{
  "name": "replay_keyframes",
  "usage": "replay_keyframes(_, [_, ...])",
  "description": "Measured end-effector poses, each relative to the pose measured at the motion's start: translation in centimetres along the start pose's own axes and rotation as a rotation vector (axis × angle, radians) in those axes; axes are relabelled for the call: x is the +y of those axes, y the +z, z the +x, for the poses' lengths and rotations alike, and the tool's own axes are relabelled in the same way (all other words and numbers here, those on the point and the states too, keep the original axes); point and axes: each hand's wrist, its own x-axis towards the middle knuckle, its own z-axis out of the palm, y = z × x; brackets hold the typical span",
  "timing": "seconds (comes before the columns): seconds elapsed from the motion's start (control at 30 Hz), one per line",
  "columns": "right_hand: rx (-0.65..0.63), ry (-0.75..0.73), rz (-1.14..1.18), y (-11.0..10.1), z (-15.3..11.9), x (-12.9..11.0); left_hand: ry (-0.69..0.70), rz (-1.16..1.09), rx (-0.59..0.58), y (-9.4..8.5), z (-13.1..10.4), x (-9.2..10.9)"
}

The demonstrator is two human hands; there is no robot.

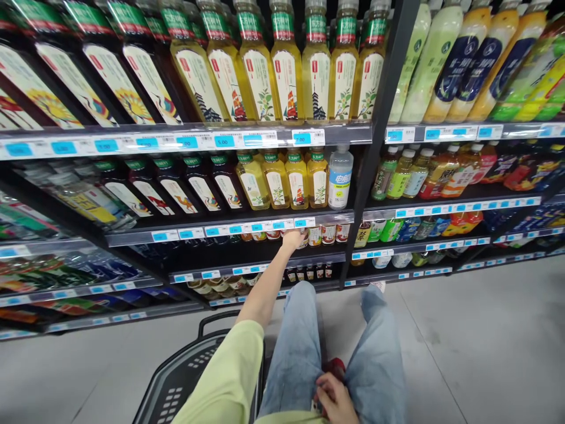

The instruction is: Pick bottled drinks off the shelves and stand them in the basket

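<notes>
My left hand [292, 239] reaches far forward into the third shelf row, just under the price strip. Its fingers look curled among small drink containers with pale and red labels, such as this one [328, 234]; what they grip is hidden. My right hand [334, 398] rests at my lap against the jeans [293, 353], fingers bent inward. A small patterned bit shows by its fingertips, too little to name. Above my left hand stand yellow tea bottles [298, 179] and a clear bottle with a blue-and-white label [340, 178].
A dark grey shopping basket [176, 377] with a black handle [216, 318] stands on the floor at my left. Large tea bottles [282, 70] fill the upper shelf. A black upright post [375, 118] divides the shelving. Grey floor [485, 341] spreads to the right.
</notes>
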Motion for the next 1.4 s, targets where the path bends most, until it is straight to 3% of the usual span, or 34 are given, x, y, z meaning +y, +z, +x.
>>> replay_keyframes(0.2, [-0.012, -0.013, 0.005, -0.1, 0.3, 1.0, 0.019, 0.055, 0.059, -0.8, -0.2, 0.0])
replay_keyframes(0.37, [-0.001, -0.011, 0.005, -0.1, 0.3, 0.5, 0.013, 0.066, 0.076, -1.1, -2.9, -1.6])
replay_keyframes(0.57, [0.023, -0.017, 0.011, 0.2, 0.3, 0.3, 0.180, -0.086, 0.382, -0.7, -6.9, -4.0])
replay_keyframes(0.7, [0.077, 0.062, 0.115, 0.6, 0.7, -0.2, 0.251, -0.224, 0.504, -2.6, -10.3, -3.5])
replay_keyframes(0.83, [0.169, 0.319, 0.476, -0.3, 0.9, -2.9, 0.447, -0.252, 0.439, -6.5, -16.1, -1.0])
replay_keyframes(0.93, [0.180, 0.365, 0.791, -1.6, 0.4, -5.8, 0.574, -0.232, 0.352, -8.4, -21.4, 1.4])
replay_keyframes(1.03, [0.106, 0.293, 0.993, -2.2, -0.5, -7.8, 0.690, -0.198, 0.247, -8.3, -26.5, 3.9])
replay_keyframes(1.13, [-0.048, 0.273, 1.059, -2.1, -1.4, -8.0, 0.756, -0.135, 0.152, -7.1, -30.2, 6.2])
replay_keyframes(1.27, [-0.110, 0.259, 1.022, -2.0, -2.5, -7.4, 0.801, -0.009, 0.041, -6.4, -32.0, 8.7])
replay_keyframes(1.4, [-0.301, 0.307, 0.958, -2.1, -3.6, -7.3, 0.897, 0.068, -0.060, -8.1, -31.5, 10.2])
